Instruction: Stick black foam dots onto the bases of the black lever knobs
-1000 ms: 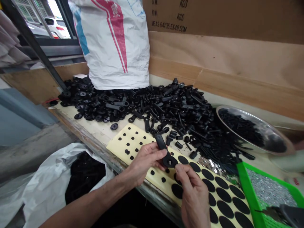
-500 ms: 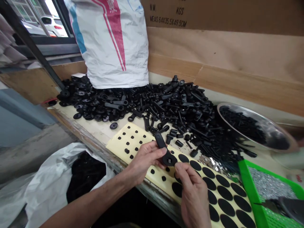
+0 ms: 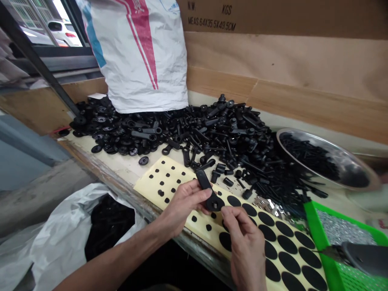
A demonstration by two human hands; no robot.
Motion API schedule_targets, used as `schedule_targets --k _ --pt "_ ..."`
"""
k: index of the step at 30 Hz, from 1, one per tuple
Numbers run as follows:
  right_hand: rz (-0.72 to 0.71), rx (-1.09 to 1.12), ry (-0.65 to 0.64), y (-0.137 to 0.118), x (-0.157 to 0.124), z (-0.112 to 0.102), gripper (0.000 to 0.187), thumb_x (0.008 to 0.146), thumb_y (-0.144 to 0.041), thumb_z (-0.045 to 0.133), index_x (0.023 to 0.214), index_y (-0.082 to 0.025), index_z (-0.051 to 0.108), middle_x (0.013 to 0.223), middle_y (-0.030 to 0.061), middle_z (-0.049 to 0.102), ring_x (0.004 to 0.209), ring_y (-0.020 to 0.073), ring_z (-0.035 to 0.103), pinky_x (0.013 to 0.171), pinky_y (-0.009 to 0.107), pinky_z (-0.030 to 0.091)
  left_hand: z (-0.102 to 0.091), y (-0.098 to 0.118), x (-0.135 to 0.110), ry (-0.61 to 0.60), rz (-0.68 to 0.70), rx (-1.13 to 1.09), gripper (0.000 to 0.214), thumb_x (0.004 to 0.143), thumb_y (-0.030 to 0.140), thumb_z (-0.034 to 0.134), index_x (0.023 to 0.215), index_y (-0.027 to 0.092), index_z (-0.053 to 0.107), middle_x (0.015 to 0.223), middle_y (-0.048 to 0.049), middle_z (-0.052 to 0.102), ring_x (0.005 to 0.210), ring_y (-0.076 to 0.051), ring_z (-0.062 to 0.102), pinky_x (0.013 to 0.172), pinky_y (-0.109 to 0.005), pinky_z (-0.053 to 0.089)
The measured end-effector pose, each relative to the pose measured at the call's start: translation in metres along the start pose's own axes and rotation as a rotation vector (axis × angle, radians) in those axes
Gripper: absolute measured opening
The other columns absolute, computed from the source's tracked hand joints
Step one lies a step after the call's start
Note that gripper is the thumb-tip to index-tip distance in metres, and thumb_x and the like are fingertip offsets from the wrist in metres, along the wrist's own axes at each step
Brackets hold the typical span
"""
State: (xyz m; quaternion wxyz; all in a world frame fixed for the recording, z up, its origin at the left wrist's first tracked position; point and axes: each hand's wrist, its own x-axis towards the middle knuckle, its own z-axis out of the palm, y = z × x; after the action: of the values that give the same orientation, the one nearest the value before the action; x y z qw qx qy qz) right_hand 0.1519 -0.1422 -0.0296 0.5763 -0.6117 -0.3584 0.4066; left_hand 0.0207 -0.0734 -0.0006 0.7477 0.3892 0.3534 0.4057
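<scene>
My left hand (image 3: 184, 202) is closed on a black plastic lever handle (image 3: 208, 193), held just above a yellow backing sheet (image 3: 169, 178) that carries black round stickers. My right hand (image 3: 244, 246) sits below the handle's round end with thumb and forefinger pinched together. What they pinch is too small to make out. Large black discs (image 3: 285, 250) cover the sheet's right part, and small dots fill its left part.
A big heap of black plastic handles and knobs (image 3: 194, 133) lies behind the sheet, with a white woven sack (image 3: 142, 52) on it. At right stand a steel bowl (image 3: 357, 161) of black screws and a green tray (image 3: 315, 226) of small metal parts. A white bag (image 3: 66, 234) hangs below left.
The view has drifted slightly. My right hand's pinched fingers have edged up closer to the handle's round end. My left hand keeps the same hold.
</scene>
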Motion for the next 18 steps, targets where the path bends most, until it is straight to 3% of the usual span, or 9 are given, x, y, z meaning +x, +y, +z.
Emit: schedule_targets --k 4,8,18 --pt "-0.058 -0.086 0.025 -0.003 0.0 0.002 0.026 0.083 -0.044 0.065 0.071 -0.021 0.061 0.072 -0.0028 0.051 0.07 0.0136 0.044 0.066 0.026 0.035 -0.001 0.002 -0.003 -0.021 0.022 0.017 0.027 0.082 0.037 0.067 0.094 0.014 0.068 0.09 -0.0081 0.069 0.075 -0.015 0.062 0.063 -0.023 0.049" --pt "-0.104 -0.192 0.049 -0.005 0.0 0.003 0.027 0.083 -0.045 0.063 0.071 -0.021 0.061 0.071 -0.0026 0.052 0.066 0.0134 0.045 0.063 0.026 0.035 -0.002 0.002 -0.005 -0.007 0.018 0.039 0.025 0.075 0.022 0.072 0.098 0.015 0.066 0.096 -0.0076 0.069 0.083 -0.017 0.063 0.066 -0.023 0.049" --pt "-0.217 -0.328 0.094 -0.018 -0.001 0.011 0.026 0.081 -0.043 0.063 0.066 -0.021 0.064 0.067 -0.0009 0.055 0.057 0.0134 0.047 0.053 0.026 0.034 -0.002 -0.004 -0.012 0.159 0.111 0.088 0.028 0.071 0.017 0.075 0.099 0.016 0.068 0.102 -0.0061 0.071 0.093 -0.019 0.063 0.083 -0.027 0.05"
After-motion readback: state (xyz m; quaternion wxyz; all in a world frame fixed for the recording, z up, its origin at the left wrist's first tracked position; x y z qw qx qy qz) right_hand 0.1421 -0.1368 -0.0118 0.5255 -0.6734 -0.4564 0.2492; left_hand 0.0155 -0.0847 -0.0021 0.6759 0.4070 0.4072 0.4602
